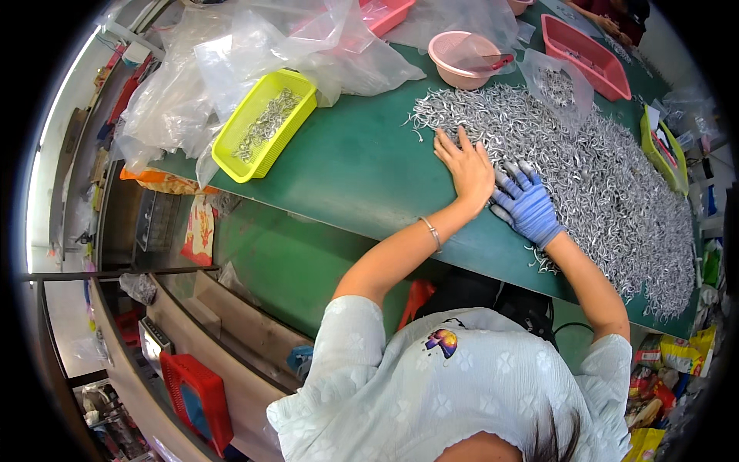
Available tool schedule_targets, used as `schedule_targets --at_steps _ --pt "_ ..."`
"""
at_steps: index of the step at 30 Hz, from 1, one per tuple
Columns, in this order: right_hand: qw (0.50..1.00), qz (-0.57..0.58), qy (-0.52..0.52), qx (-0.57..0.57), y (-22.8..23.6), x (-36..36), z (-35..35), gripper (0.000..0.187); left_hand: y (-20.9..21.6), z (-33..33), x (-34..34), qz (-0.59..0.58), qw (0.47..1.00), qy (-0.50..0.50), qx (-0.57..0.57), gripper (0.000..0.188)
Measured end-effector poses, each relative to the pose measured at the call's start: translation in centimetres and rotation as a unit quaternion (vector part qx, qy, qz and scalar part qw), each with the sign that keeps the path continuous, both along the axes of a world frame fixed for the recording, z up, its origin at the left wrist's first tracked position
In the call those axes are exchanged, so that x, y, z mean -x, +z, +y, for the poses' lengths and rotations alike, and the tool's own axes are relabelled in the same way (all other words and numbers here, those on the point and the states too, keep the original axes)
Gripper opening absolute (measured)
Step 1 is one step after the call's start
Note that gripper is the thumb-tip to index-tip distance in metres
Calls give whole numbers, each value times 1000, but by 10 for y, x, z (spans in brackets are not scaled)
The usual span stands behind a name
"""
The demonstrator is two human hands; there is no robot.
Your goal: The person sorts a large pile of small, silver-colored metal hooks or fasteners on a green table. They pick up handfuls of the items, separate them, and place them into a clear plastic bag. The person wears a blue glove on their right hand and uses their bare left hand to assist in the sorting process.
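A wide heap of small curved silver metal pieces (608, 208) spreads over the right part of the green table (362, 162). At the heap's left edge lies my left hand (466, 171), bare, its fingers stretched out and touching the pieces. Just right of it, my right hand (530, 206) wears a blue knitted glove with greyed fingertips. It is spread flat against the near-left side of the heap. Neither hand shows anything gripped; what lies under the palms is hidden.
A yellow-green basket (265, 127) at left holds some metal pieces. Beyond the heap stand a pink bowl (460, 65) and a pink tray (589, 58). Plastic bags (262, 46) cover the far left. Another yellow-green basket (663, 150) sits at right. A person's hand (608, 27) shows far right.
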State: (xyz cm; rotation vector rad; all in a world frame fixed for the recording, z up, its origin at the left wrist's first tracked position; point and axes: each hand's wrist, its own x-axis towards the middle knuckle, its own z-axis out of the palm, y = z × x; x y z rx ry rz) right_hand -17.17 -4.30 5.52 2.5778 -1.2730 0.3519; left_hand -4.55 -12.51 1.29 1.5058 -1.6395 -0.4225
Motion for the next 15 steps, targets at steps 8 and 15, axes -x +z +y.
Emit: schedule_targets --at_steps 8,15 --pt "998 20 -42 -37 8 -2 8 38 6 -3 -31 145 982 -114 -43 51" --pt "984 -86 -38 -154 32 -9 14 41 -20 -111 -74 -41 999 -23 -13 47"
